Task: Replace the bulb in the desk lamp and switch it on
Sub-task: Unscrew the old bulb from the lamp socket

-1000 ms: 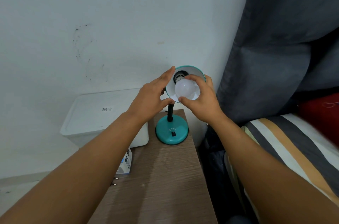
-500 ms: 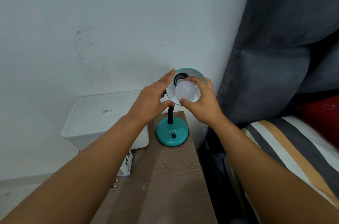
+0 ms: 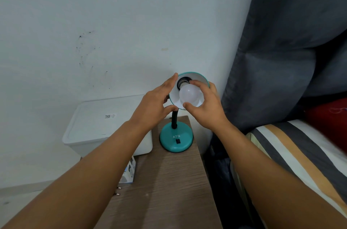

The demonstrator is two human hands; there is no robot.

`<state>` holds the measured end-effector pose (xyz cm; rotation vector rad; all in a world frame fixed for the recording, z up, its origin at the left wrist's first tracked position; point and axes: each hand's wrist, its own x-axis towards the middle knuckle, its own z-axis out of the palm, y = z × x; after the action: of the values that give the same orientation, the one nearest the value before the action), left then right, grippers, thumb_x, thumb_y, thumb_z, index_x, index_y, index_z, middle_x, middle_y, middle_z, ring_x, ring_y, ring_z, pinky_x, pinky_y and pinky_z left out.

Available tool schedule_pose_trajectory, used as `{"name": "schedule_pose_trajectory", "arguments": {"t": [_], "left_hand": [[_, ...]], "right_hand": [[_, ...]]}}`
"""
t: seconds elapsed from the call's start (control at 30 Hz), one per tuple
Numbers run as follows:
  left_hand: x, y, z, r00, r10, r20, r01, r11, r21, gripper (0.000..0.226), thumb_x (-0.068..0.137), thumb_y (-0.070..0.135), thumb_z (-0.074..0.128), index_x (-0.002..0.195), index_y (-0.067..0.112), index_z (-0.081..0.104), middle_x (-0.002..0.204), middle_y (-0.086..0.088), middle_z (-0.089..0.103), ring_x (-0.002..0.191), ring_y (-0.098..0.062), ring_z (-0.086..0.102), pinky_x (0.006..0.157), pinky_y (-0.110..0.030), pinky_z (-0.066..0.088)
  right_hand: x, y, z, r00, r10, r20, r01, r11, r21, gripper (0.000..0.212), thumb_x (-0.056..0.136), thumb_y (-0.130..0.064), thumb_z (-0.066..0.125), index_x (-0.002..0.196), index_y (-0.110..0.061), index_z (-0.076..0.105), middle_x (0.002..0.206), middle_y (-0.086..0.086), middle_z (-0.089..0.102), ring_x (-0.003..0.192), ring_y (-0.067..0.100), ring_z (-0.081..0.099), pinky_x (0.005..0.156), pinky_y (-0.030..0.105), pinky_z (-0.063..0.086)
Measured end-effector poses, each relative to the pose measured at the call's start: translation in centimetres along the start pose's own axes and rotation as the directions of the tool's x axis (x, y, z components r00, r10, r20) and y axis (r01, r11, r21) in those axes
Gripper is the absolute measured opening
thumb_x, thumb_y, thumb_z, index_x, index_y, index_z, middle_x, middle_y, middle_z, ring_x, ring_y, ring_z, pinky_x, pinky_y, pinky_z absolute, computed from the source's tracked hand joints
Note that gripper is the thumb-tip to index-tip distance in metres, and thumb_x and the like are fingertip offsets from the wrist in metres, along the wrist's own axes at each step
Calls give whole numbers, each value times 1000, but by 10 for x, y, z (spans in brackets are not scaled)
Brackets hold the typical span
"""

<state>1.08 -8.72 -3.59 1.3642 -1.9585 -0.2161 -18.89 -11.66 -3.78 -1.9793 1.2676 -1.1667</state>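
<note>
A teal desk lamp with a round base (image 3: 176,139) and a black rocker switch (image 3: 178,141) stands at the far end of a wooden table (image 3: 165,187). Its shade (image 3: 201,78) tilts toward me, white inside. A white bulb (image 3: 190,95) sits at the socket (image 3: 183,82), unlit. My right hand (image 3: 206,106) curls its thumb and fingers round the bulb. My left hand (image 3: 154,105) holds the shade's left rim, fingers along the edge and thumb under it.
A white lidded plastic box (image 3: 99,125) stands left of the lamp against the wall. A small carton (image 3: 129,172) and a plug's two pins (image 3: 118,191) lie at the table's left edge. A dark curtain (image 3: 281,50) and a striped bed (image 3: 300,153) are on the right.
My right hand's fingers have shifted slightly round the bulb; the view has drifted a little upward. My left hand stays on the shade.
</note>
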Motion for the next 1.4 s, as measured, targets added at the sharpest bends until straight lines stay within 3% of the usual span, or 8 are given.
{"name": "schedule_pose_trajectory", "arguments": {"t": [0.2,0.47,0.63,0.87,1.0,1.1,1.3,1.4], "left_hand": [[0,1,1,1000,2,-9,-2,1000,-9,103,84,19,82,155,50,15,157,8,38,123,-13,55,95,-2,38],[-1,0,1,1000,1,-12,-1,1000,-31,105,83,17,83,155,51,15,157,7,39,123,-11,55,96,-4,40],[-2,1,1,1000,-4,-10,4,999,-33,103,84,19,82,155,52,15,157,12,37,121,-10,55,96,-4,40],[-3,2,0,1000,-3,-8,3,1000,-12,104,84,17,82,157,47,15,158,7,39,119,-13,59,100,-19,48],[-2,4,-1,1000,-5,-7,5,1000,-7,102,85,21,81,156,49,13,158,7,37,121,-16,59,102,-26,49],[-2,6,-1,1000,-16,0,16,999,-29,103,85,21,81,155,52,12,158,7,37,120,-16,61,102,-29,50],[-2,2,-1,1000,-16,-9,16,1000,-11,107,83,18,83,154,53,12,154,4,44,113,-13,61,98,-12,45],[-2,2,0,1000,-27,-9,27,1000,-14,106,84,19,82,153,56,11,156,7,42,115,-13,61,97,-9,43]], "right_hand": [[-1,2,2,999,10,-39,-12,999,-46,80,68,-45,86,134,-27,45,132,-9,41,109,-1,39,77,2,29],[-2,4,3,999,-38,-11,38,999,-10,73,76,-24,78,138,-38,43,140,-5,37,112,-5,36,79,-6,29],[-4,6,5,998,-17,-56,16,1000,-16,81,67,-41,87,135,-27,43,130,-12,40,105,-11,35,80,-7,28],[-3,6,3,997,-74,4,74,997,-8,70,77,-23,78,136,-40,44,140,-3,36,107,-11,35,83,-6,29],[-2,7,5,999,-49,-16,49,999,-4,84,70,-39,85,138,-33,37,134,-14,35,107,-14,33,81,-7,28],[-2,8,6,997,-43,-59,42,999,-17,73,69,-41,86,128,-26,45,129,-9,43,102,-14,36,82,-6,28],[-4,7,1,995,-97,5,96,995,16,68,78,-21,78,135,-37,45,139,-3,39,111,-11,37,88,-5,29],[-4,6,1,997,-82,2,82,996,22,76,74,-30,83,136,-35,39,137,-12,37,113,-14,36,88,-5,28]]}}
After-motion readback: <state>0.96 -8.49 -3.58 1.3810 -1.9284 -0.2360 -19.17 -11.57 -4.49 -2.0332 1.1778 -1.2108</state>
